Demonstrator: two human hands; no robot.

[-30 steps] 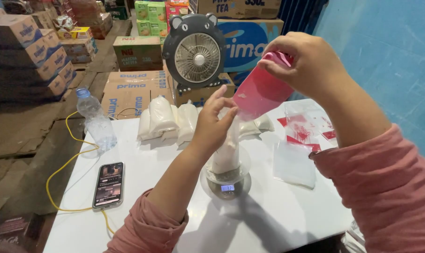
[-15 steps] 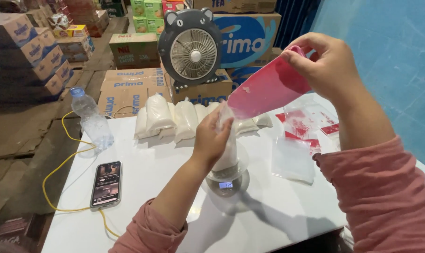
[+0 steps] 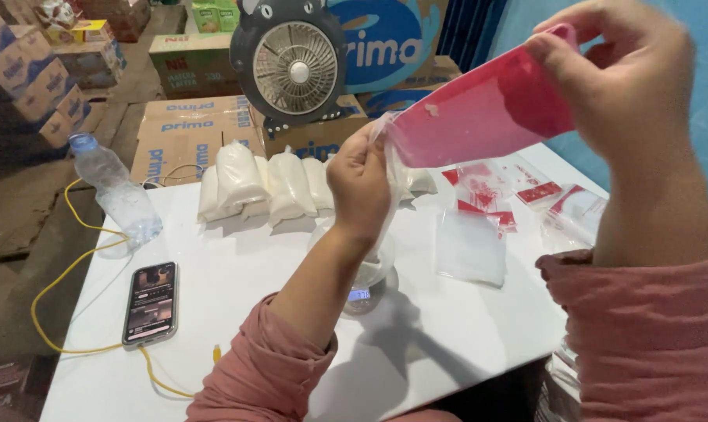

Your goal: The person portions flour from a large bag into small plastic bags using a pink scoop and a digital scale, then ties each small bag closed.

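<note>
Your right hand [image 3: 627, 86] now sits higher and closer to the camera than it did a second ago, and the red scoop [image 3: 486, 113] it pinches by the rear edge has tipped steeper, its spout end angled down toward your left fingers. Those right fingers are closed narrowly over the scoop's rim, thumb on the near side.

Your left hand [image 3: 362, 184] is curled shut on the mouth of the clear plastic bag [image 3: 381, 234], holding it open just under the scoop's lower tip; tip and bag mouth look to be touching or nearly so. The bag hangs straight below your left fingers onto the small digital scale [image 3: 360, 293], whose lit display shows beneath your wrist. A few white specks cling inside the scoop; whether anything is flowing right now you cannot tell from this view.

The steeper tilt suggests the pour is well under way or close to finishing.

Beyond your left fingers lies a row of filled white bags [image 3: 268, 187], with a fan [image 3: 290, 69] behind them. Below your right hand, flat empty zip bags [image 3: 471, 246] lie on the white table [image 3: 237, 312]. Far out past your left elbow sit a phone [image 3: 151, 301] on a yellow cable and a water bottle [image 3: 115, 191].
</note>
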